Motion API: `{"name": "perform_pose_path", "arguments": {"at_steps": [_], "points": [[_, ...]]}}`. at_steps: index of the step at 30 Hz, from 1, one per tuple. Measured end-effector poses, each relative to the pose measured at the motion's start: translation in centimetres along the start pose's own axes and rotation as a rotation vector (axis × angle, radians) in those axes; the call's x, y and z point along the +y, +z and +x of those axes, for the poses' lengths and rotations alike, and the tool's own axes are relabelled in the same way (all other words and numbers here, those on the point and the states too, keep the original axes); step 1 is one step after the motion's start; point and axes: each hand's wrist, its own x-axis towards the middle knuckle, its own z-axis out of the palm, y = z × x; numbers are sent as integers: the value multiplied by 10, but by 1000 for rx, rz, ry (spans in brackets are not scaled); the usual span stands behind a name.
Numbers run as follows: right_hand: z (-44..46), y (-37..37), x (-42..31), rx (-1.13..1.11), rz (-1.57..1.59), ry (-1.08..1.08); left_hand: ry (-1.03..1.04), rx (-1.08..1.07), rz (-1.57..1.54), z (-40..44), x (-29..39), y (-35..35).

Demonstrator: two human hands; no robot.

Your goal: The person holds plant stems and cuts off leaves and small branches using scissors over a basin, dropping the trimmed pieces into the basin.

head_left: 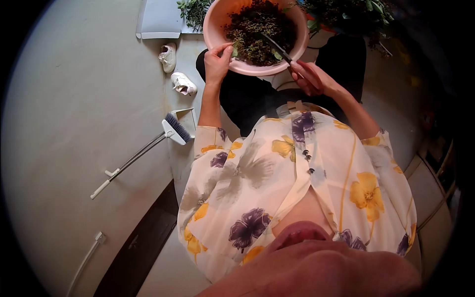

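A pink plastic basin [216,24] stands between my knees, filled with dark brownish-green clusters of small berries [260,27] and a few leaves. My left hand [217,62] is over its near left rim, thumb and fingers pinched on a thin sprig with a green leaf [235,51]. At the near right rim, my right hand [312,79] is wrapped round scissors [278,48] with reddish handles. Their dark blades point up and left over the berries, apart from the sprig. The fingers partly hide the handles.
Leafy branches [346,12] are piled right of the basin. Green cuttings [194,14] lie on a pale sheet [158,22] at the left. White shoes [183,83], a broom [143,151] and a dustpan [187,119] are on the floor to my left.
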Motion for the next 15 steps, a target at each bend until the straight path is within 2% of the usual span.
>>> {"name": "perform_pose_path", "arguments": {"at_steps": [3, 8, 13, 15], "points": [[-2, 16, -1, 4, -191, 8, 22, 26, -4, -7, 0, 8], [22, 24, 23, -17, -255, -1, 30, 96, 106, -14, 8, 19], [24, 30, 13, -15, -306, -19, 246, 203, 277, -21, 17, 29], [17, 33, 1, -1, -310, -36, 237, 204, 291, -23, 19, 28]]}}
